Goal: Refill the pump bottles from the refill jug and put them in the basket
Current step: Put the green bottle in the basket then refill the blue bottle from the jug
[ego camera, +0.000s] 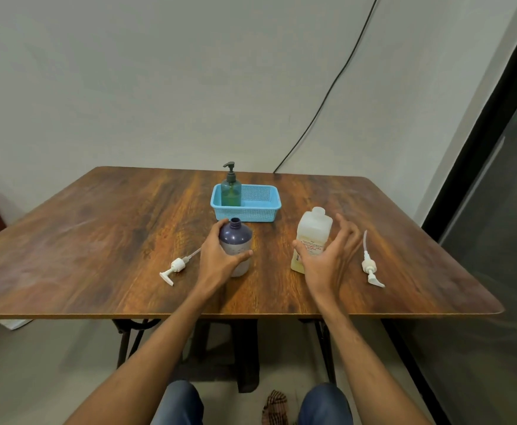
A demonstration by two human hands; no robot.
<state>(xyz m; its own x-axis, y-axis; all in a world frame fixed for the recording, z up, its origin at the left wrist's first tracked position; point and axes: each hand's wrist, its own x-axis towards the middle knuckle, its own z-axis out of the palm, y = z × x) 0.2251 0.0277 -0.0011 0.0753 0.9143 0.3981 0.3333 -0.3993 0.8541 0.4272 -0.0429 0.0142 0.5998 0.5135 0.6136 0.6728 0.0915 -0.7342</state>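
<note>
**Purple bottle gripped, jug not yet held**

My left hand (220, 259) wraps the open-necked purple bottle (236, 240), thumb across its front and fingers curled behind; it stands upright on the wooden table (113, 234), just in front of the blue basket (252, 211). My right hand (327, 260) is spread wide beside the uncapped refill jug (314, 236), with the fingers fanned out to its right. The thumb is at its label, and I cannot tell if it touches. The green pump bottle (231, 191) stands upright in the basket's left end. One white pump head (174, 269) lies left of the purple bottle, and a second pump head (370, 268) lies right of the jug.
</note>
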